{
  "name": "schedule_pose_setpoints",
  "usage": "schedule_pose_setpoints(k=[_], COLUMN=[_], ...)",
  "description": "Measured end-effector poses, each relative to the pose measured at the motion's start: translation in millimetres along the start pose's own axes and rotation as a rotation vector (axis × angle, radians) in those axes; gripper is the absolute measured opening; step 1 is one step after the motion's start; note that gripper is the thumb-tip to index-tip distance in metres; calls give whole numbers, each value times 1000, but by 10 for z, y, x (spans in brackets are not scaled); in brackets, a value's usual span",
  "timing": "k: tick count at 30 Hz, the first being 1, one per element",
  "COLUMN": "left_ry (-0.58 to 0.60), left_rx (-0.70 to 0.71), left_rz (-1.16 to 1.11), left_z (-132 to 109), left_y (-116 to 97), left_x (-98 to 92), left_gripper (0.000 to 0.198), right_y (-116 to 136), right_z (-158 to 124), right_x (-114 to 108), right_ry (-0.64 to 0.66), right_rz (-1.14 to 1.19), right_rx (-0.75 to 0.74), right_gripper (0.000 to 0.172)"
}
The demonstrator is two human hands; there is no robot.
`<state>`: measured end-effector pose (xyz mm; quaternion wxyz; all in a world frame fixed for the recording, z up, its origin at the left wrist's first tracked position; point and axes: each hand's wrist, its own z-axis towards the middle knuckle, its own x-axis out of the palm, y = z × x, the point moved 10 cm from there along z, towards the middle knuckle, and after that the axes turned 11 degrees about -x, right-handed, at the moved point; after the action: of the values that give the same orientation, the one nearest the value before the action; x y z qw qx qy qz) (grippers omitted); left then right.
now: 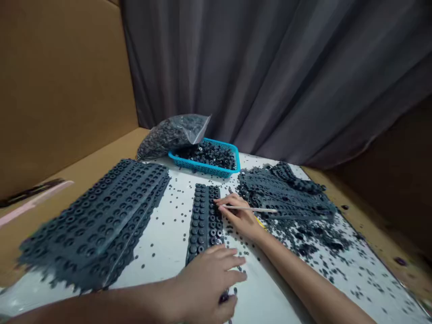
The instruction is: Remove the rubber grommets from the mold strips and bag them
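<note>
A dark grey rubber strip [201, 211] with rows of round studs lies lengthwise on the white tabletop in front of me. My right hand [241, 217] is closed around a thin white stick [259, 209], and its fingertips touch the strip's right-hand row of studs. Over the strip's near end rests my left hand [209, 281], fingers spread apart and covering part of it. A small dark round piece [223, 297] shows between the left thumb and fingers; whether they touch it I cannot tell. Something yellow [260, 223] shows behind my right wrist.
Stacked studded sheets [101, 216] lie at left. A blue basket [205, 168] of small black parts stands at the back, a clear bag [172, 132] of similar parts beside it. More dark sheets [286, 193] lie at right amid scattered bits. Cardboard [64, 85] and curtain [263, 72] surround the table.
</note>
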<state>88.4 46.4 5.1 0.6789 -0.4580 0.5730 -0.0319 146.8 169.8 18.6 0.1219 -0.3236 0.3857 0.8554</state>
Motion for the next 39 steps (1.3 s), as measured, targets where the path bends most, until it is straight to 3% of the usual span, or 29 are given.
schedule_pose_setpoints(k=[8, 13, 18, 21, 25, 30, 39], left_ry=[-39, -38, -45, -60, -50, -63, -73], left_rx=[9, 8, 20, 17, 13, 26, 37], left_rz=[-10, -9, -13, -11, -13, -12, 12], left_z=[-24, -22, -31, -33, -29, -28, -27], left_y=[7, 3, -10, -7, 13, 14, 0], left_x=[-39, -37, -49, -63, -43, -45, -47], left_gripper=[44, 43, 43, 43, 44, 43, 42], right_y=[131, 176, 100, 8, 49, 252, 243], right_z=[-12, 6, 58, 92, 50, -95, -91], right_x=[20, 56, 140, 95, -27, 42, 151], right_ry=[42, 121, 240, 216, 98, 105, 211], right_rz=[-4, -132, -330, -393, -253, 11, -182], right_rx=[-53, -115, -169, -134, -61, -35, -103], right_gripper=[12, 12, 15, 14, 14, 12, 10])
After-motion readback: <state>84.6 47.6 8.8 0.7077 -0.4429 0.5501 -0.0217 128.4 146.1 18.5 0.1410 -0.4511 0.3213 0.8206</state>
